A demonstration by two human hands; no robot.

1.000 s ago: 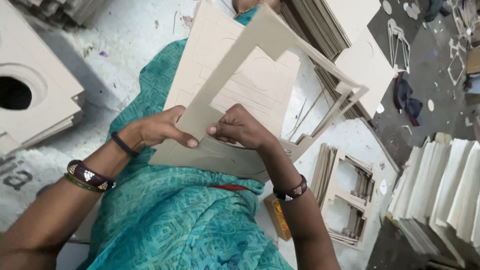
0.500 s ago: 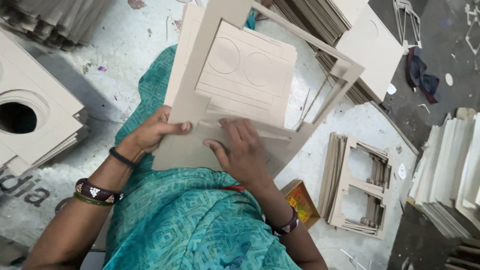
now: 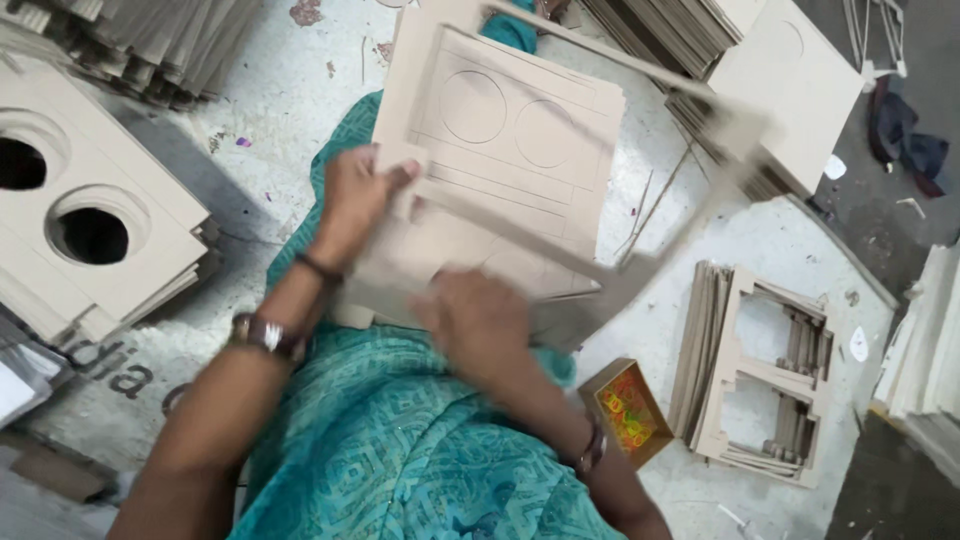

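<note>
A die-cut tan cardboard sheet with two scored circles lies on my lap over teal cloth. My left hand grips its left edge, thumb on top. My right hand, blurred by motion, holds the near part of a cardboard outer frame that stands away from the sheet toward the right. The frame's far bar crosses above the sheet. Bangles sit on both wrists.
A stack of boards with two round holes lies at left. Discarded cardboard frames pile up at right, with a small orange box beside them. More stacked sheets lie at the top right, and white stacks at the far right.
The view has tilted down. My right hand slid toward me and to the right, pulling the frame off the sheet. My left hand shifted up along the sheet's left edge.
</note>
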